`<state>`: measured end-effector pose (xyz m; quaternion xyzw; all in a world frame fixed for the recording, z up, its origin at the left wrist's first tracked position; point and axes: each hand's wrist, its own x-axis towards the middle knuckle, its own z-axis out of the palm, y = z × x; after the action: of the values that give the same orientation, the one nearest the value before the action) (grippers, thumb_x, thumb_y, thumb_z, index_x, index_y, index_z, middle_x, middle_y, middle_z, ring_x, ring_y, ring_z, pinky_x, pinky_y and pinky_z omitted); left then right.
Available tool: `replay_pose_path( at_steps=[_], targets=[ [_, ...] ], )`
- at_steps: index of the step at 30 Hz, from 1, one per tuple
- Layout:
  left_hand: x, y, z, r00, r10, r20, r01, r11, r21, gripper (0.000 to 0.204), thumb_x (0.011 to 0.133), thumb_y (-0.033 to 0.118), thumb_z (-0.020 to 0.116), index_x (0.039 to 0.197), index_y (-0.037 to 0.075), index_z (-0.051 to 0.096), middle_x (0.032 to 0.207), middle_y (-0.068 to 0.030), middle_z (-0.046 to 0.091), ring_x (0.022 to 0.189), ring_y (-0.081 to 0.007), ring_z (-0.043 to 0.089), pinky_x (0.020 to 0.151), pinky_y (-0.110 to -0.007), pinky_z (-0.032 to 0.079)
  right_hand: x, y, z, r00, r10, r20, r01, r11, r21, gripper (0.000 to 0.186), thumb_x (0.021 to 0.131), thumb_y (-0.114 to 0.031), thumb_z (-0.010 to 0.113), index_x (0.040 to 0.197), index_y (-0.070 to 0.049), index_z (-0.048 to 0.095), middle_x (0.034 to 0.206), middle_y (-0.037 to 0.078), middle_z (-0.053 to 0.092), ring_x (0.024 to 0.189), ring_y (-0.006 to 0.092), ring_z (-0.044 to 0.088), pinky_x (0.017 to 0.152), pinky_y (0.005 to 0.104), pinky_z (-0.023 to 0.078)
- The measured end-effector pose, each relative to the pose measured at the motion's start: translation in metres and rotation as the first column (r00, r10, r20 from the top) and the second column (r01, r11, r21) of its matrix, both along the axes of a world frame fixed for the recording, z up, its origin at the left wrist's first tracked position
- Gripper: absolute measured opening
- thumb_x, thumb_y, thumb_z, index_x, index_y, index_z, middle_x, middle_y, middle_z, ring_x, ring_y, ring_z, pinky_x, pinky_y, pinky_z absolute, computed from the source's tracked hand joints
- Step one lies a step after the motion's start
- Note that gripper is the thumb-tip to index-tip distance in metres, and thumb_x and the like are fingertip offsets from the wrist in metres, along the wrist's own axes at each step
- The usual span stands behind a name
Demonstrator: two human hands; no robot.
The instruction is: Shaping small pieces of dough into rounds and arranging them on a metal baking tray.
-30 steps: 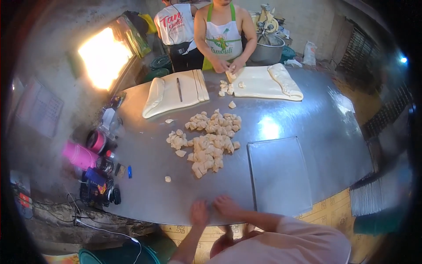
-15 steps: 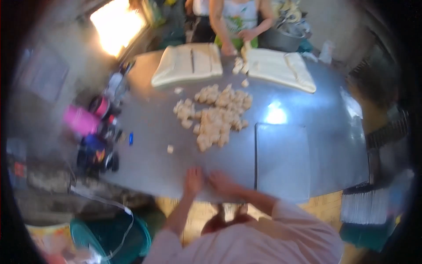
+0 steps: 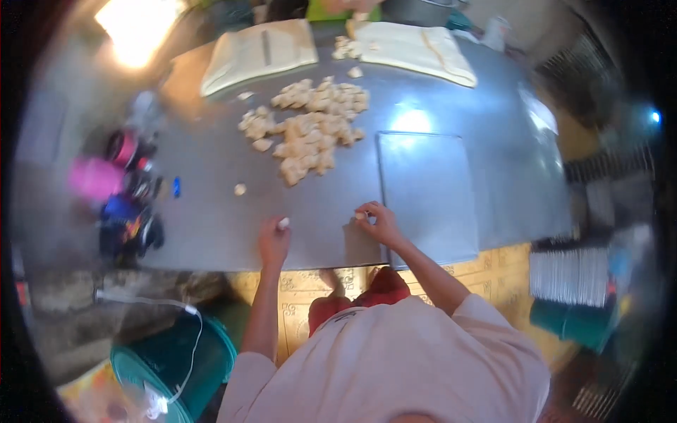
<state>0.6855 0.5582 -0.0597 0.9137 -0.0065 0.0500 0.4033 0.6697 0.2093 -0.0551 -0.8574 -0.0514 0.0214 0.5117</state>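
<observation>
Near the front edge of the metal table, my left hand is closed, with a small pale dough piece showing at its fingertips. My right hand pinches another small dough piece between thumb and fingers, just left of a flat metal tray. Beyond both hands lies a heap of cut dough pieces. One lone dough piece rests to the left of the heap. My palms are hidden from above.
Two thick dough slabs lie at the far side, where a person's hand partly shows. A pink container and a blue object sit left. A green bin stands lower left; stacked trays stand right.
My hands, close together on the table before, have moved apart, and each now shows a dough piece. The view has shifted, so the table's contents sit higher and further left.
</observation>
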Motion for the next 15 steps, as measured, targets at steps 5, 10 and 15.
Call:
replay_pose_path(
  at_steps=[5, 10, 15],
  targets=[
    [0.015, -0.084, 0.013, 0.957, 0.064, -0.284, -0.183, 0.891, -0.415, 0.033, 0.088, 0.005, 0.076, 0.121, -0.001, 0.072, 0.107, -0.0080, 0.071, 0.099, -0.0138, 0.068, 0.084, -0.028, 0.057, -0.020, -0.112, 0.034, 0.908, -0.408, -0.100, 0.420, 0.877, 0.232, 0.035, 0.097, -0.010, 0.072, 0.131, -0.005, 0.068, 0.103, 0.004, 0.070, 0.102, 0.0161, 0.067, 0.087, 0.0300, 0.055],
    [0.027, -0.182, 0.032, 0.948, 0.018, -0.318, -0.171, 0.870, -0.463, 0.045, 0.089, 0.000, 0.076, 0.132, -0.005, 0.064, 0.118, -0.0135, 0.071, 0.108, -0.0168, 0.068, 0.092, -0.030, 0.056, -0.056, -0.255, 0.025, 0.527, -0.850, 0.023, 0.846, 0.527, 0.079, 0.028, 0.102, -0.019, 0.067, 0.122, 0.001, 0.067, 0.093, 0.005, 0.067, 0.085, 0.0125, 0.061, 0.078, 0.0291, 0.051],
    [0.045, -0.266, 0.014, 0.911, 0.079, -0.405, -0.392, 0.468, -0.792, 0.043, 0.093, -0.003, 0.074, 0.133, -0.008, 0.060, 0.119, -0.0139, 0.068, 0.110, -0.0205, 0.067, 0.097, -0.031, 0.056, -0.075, -0.296, -0.004, 0.548, -0.791, -0.271, 0.836, 0.522, 0.167, 0.033, 0.100, -0.027, 0.072, 0.114, 0.003, 0.066, 0.093, 0.003, 0.065, 0.085, 0.0103, 0.057, 0.074, 0.0285, 0.048]
  ],
)
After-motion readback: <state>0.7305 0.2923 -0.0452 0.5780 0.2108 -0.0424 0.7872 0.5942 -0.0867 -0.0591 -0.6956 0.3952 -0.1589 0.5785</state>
